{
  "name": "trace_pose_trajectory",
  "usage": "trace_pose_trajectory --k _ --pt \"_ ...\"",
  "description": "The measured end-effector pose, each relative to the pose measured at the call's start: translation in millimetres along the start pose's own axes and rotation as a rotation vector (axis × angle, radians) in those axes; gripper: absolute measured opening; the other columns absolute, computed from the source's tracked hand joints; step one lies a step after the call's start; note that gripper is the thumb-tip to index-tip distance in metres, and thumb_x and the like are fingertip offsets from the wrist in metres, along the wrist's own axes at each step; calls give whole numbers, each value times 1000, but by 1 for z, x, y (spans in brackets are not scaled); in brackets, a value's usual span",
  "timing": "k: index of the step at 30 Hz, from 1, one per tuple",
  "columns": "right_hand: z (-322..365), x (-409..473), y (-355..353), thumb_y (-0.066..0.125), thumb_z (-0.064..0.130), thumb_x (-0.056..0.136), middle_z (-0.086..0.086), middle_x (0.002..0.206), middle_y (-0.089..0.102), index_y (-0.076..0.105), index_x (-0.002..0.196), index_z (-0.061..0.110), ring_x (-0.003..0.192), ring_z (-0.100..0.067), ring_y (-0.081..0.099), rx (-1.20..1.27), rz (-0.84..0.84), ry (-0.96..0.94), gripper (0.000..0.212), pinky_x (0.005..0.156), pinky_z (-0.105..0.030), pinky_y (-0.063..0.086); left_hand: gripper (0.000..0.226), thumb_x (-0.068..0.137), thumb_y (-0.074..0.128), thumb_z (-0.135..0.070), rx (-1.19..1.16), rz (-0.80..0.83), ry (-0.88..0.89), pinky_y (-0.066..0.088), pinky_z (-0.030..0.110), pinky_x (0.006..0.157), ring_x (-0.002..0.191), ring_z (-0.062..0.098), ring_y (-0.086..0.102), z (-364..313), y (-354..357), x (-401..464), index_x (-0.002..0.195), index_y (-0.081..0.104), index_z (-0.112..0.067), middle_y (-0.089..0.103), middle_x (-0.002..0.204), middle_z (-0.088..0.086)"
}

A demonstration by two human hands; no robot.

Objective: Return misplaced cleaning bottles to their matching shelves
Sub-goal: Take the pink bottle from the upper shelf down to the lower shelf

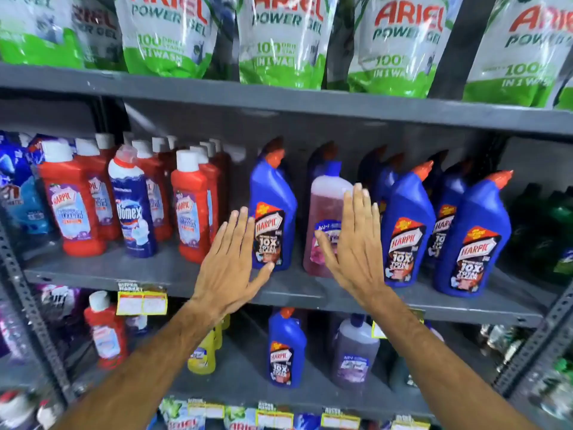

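Observation:
On the grey middle shelf [173,276] stand red Harpic bottles [72,200] at the left and blue Harpic bottles [407,231] at the right. A pink liquid bottle [325,209] stands among the blue ones. A blue Domex bottle [132,206] stands among the red ones. My left hand [231,262] is flat and open in front of a blue Harpic bottle [273,212], thumb near its base. My right hand [356,243] is open, palm beside the pink bottle's right side, thumb across its label. Neither hand grips anything.
Ariel Power Gel pouches [279,38] fill the top shelf. The lower shelf holds a red Harpic bottle [107,330], yellow bottles [203,355], a blue Harpic bottle [285,349] and a purple bottle [355,352]. Dark green bottles [555,231] stand at the far right. Perforated metal uprights frame both sides.

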State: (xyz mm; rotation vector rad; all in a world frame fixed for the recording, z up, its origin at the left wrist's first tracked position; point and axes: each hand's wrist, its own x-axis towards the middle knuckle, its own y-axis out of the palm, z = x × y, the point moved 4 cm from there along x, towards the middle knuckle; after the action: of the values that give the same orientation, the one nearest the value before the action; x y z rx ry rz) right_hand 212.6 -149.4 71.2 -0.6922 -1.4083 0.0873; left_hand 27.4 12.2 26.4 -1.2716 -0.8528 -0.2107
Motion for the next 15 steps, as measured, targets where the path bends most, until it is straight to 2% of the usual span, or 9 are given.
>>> trace_pose_trajectory --k 4,7,9,11,14,15 --pt "-19 -29 31 67 43 103 -22 178 10 6 168 -1 166 -33 14 327 132 318 99 135 -48 16 99 101 35 -68 2 137 -147 17 48 133 163 34 11 6 32 -20 163 12 5 8 175 24" --pt "-31 -35 48 78 43 95 -13 175 24 8 170 7 161 -24 31 584 204 518 108 130 -35 27 106 97 25 -76 -52 239 -206 15 43 133 163 33 14 9 49 -28 163 12 5 10 174 24" --pt "-38 -29 50 85 42 89 -4 163 47 21 168 16 145 -11 53 716 215 588 104 117 -21 42 112 92 14 -82 -63 341 -235 13 41 134 164 30 11 12 55 -31 164 8 3 8 175 21" --pt "-47 -26 56 88 41 85 9 142 66 37 159 24 123 1 67 811 245 641 91 100 -13 52 116 87 3 -85 -55 422 -251 13 40 134 164 27 13 14 61 -34 165 10 0 11 176 19" --pt "-61 -21 65 93 30 83 7 123 76 53 144 18 112 -8 75 945 291 739 74 93 -25 60 119 84 -4 -86 -5 447 -235 15 38 133 161 26 23 14 62 -32 164 22 -1 24 174 17" --pt "-65 -19 67 94 25 81 5 119 77 55 139 15 107 -7 77 972 308 750 70 88 -24 62 119 84 -4 -86 6 447 -228 15 38 133 161 26 25 14 62 -32 163 26 -2 27 173 17"
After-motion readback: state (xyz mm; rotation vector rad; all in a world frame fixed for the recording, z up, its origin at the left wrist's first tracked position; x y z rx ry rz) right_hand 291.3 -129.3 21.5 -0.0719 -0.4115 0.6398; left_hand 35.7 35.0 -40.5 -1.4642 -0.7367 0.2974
